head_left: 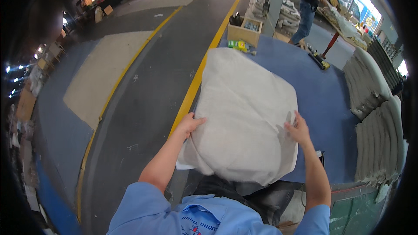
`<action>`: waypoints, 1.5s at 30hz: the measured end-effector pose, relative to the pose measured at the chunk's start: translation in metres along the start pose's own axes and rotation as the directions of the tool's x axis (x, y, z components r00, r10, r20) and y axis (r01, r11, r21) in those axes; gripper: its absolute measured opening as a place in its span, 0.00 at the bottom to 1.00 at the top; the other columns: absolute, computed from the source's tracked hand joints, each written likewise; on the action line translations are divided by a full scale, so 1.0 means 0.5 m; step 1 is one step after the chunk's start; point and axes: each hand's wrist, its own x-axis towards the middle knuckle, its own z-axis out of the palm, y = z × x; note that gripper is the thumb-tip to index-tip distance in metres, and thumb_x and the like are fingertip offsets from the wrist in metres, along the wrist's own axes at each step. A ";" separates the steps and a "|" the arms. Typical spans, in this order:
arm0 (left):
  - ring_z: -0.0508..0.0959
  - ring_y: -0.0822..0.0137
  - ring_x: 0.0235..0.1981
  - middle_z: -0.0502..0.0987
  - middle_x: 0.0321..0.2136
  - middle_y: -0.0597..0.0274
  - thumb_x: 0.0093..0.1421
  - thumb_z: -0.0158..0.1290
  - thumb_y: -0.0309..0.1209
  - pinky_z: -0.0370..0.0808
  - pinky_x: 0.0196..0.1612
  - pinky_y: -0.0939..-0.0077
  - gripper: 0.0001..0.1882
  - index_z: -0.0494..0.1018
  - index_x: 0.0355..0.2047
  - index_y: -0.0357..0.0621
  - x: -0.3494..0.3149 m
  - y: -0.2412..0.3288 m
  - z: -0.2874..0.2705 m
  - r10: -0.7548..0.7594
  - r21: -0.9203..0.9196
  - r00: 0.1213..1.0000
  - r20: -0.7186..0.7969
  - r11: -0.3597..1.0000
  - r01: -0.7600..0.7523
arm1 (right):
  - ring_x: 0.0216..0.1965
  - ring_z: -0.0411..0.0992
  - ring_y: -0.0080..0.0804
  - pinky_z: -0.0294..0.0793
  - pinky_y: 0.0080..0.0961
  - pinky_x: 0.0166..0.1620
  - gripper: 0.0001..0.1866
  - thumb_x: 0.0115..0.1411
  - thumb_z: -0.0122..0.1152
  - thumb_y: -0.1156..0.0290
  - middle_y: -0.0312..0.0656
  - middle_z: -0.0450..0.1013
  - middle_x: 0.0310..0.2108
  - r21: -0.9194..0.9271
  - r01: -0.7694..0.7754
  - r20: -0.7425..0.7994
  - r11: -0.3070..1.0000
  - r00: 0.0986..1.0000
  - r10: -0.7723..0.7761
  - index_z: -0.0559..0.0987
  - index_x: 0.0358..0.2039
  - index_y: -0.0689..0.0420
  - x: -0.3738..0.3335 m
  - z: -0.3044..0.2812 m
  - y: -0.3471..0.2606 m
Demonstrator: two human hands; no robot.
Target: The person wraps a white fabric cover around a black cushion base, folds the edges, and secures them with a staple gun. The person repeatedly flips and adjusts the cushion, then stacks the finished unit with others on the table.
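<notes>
A cream fabric-covered cushion point(244, 109) lies before me, partly over the blue tabletop, its near edge reaching my lap. Creases run across its cover, and a loose flap of cloth hangs at the near left corner. My left hand point(190, 124) grips the left edge with the thumb on top; its other fingers are mostly hidden beneath. At the opposite edge, my right hand point(299, 130) holds the side with its thumb on the cover and the fingers along the edge.
The blue table point(326, 104) carries a wooden box point(244, 31) of tools, a green-yellow packet point(237, 45), and a black-yellow hand tool point(319, 59). Stacked grey cushions point(379, 139) stand at the right. Another person point(307, 6) works beyond the table. Yellow lines point(191, 91) mark the floor.
</notes>
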 end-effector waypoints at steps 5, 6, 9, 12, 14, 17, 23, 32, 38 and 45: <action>0.75 0.54 0.61 0.74 0.61 0.46 0.57 0.71 0.39 0.72 0.63 0.59 0.45 0.62 0.68 0.31 0.012 0.003 0.003 -0.155 -0.092 0.978 0.139 0.981 0.169 | 0.76 0.38 0.73 0.40 0.79 0.69 0.56 0.52 0.72 0.38 0.68 0.45 0.75 -0.407 0.257 0.222 0.877 0.959 -0.178 0.61 0.75 0.48 -0.086 0.112 -0.051; 0.75 0.54 0.61 0.74 0.61 0.46 0.57 0.71 0.39 0.71 0.63 0.58 0.45 0.62 0.68 0.32 0.015 0.008 -0.004 -0.180 -0.093 0.972 0.152 0.976 0.195 | 0.77 0.34 0.74 0.34 0.85 0.67 0.56 0.51 0.71 0.36 0.66 0.43 0.76 -0.334 0.367 0.276 0.868 0.919 -0.283 0.61 0.75 0.45 -0.107 0.131 -0.060; 0.75 0.55 0.61 0.75 0.60 0.48 0.58 0.71 0.39 0.71 0.64 0.59 0.45 0.62 0.68 0.32 0.034 -0.012 -0.022 -0.208 -0.143 0.957 0.201 0.960 0.239 | 0.78 0.34 0.71 0.37 0.81 0.69 0.54 0.51 0.71 0.36 0.63 0.43 0.77 -0.190 0.542 0.451 0.819 0.789 -0.417 0.61 0.76 0.40 -0.173 0.200 -0.167; 0.74 0.56 0.62 0.76 0.59 0.49 0.59 0.70 0.40 0.69 0.65 0.60 0.43 0.63 0.68 0.33 0.034 -0.026 -0.035 -0.193 -0.247 0.944 0.266 0.933 0.260 | 0.78 0.36 0.69 0.35 0.79 0.70 0.55 0.50 0.74 0.40 0.57 0.43 0.78 -0.121 0.647 0.559 0.752 0.671 -0.487 0.59 0.76 0.34 -0.185 0.274 -0.280; 0.76 0.60 0.57 0.77 0.56 0.52 0.61 0.69 0.41 0.72 0.61 0.62 0.39 0.65 0.66 0.36 0.024 -0.036 -0.052 -0.200 -0.230 0.942 0.269 0.937 0.264 | 0.78 0.37 0.68 0.35 0.78 0.71 0.56 0.48 0.77 0.44 0.55 0.43 0.78 -0.115 0.704 0.593 0.701 0.615 -0.520 0.59 0.76 0.31 -0.200 0.315 -0.313; 0.78 0.66 0.46 0.79 0.48 0.59 0.63 0.67 0.42 0.77 0.52 0.67 0.32 0.70 0.61 0.40 0.001 -0.035 -0.096 -0.238 -0.101 0.947 0.215 0.959 0.263 | 0.77 0.38 0.67 0.38 0.77 0.71 0.57 0.46 0.79 0.49 0.52 0.44 0.78 -0.132 0.735 0.566 0.665 0.607 -0.558 0.59 0.75 0.28 -0.203 0.356 -0.346; 0.76 0.73 0.28 0.79 0.37 0.62 0.67 0.62 0.42 0.76 0.33 0.78 0.19 0.77 0.48 0.40 -0.118 -0.120 -0.135 -0.157 0.003 0.957 -0.244 0.987 0.162 | 0.77 0.42 0.64 0.45 0.75 0.70 0.57 0.45 0.80 0.55 0.51 0.47 0.77 -0.094 0.740 0.545 0.666 0.598 -0.588 0.60 0.75 0.31 -0.203 0.341 -0.348; 0.78 0.68 0.31 0.79 0.36 0.59 0.68 0.58 0.51 0.75 0.32 0.73 0.25 0.76 0.46 0.38 -0.303 -0.243 -0.087 -0.159 0.034 0.941 -0.300 0.984 0.177 | 0.76 0.50 0.55 0.49 0.67 0.72 0.55 0.42 0.83 0.52 0.48 0.56 0.74 -0.108 0.743 0.345 0.661 0.652 -0.676 0.66 0.72 0.35 -0.243 0.353 -0.334; 0.76 0.70 0.30 0.78 0.32 0.64 0.61 0.67 0.41 0.72 0.32 0.72 0.19 0.77 0.42 0.39 -0.310 -0.287 -0.066 0.051 -0.138 0.965 -0.257 0.986 -0.089 | 0.76 0.50 0.56 0.49 0.66 0.72 0.52 0.47 0.79 0.45 0.48 0.56 0.74 -0.164 0.767 0.334 0.620 0.635 -0.697 0.66 0.72 0.37 -0.255 0.351 -0.327; 0.74 0.74 0.27 0.76 0.26 0.67 0.58 0.69 0.34 0.70 0.29 0.72 0.13 0.78 0.33 0.41 -0.294 -0.378 -0.127 -0.068 -0.104 0.975 -0.210 0.993 0.047 | 0.77 0.49 0.54 0.49 0.67 0.72 0.43 0.60 0.67 0.42 0.49 0.56 0.74 -0.150 0.891 0.465 0.428 0.446 -0.765 0.65 0.73 0.39 -0.308 0.325 -0.341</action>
